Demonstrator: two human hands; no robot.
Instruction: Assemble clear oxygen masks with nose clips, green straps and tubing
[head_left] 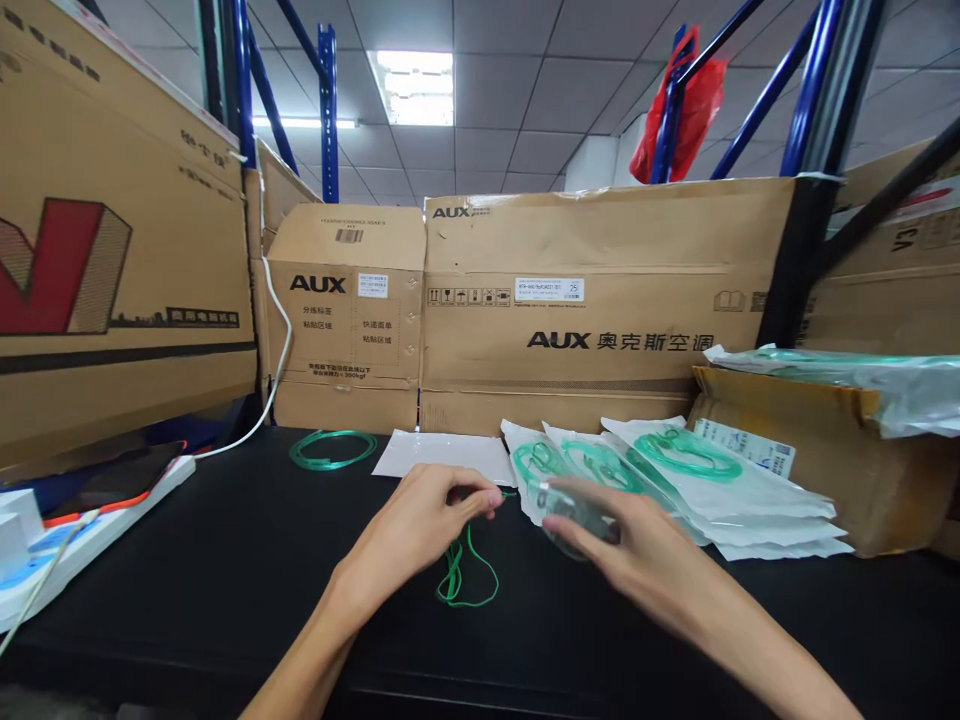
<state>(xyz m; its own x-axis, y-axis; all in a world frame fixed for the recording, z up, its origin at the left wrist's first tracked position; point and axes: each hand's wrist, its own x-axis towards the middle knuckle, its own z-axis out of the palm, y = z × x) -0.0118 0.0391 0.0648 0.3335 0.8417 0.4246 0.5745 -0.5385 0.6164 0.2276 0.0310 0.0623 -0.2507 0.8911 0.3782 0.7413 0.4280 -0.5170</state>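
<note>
cord (453,578), thin green, looped below left hand (427,510), thumb and fingertip pinched on it; right hand (637,530) half-curled round blurred clear object (574,518). pouched coils (690,455) look done; back-left tubing coil (330,465) unbagged, cord seemingly unfinished.

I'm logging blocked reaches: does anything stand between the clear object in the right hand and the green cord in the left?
Nothing visible does. The right hand holds the clear object, blurred, to the right of the left hand, which pinches the green cord. The white packets lie farther back.
</note>
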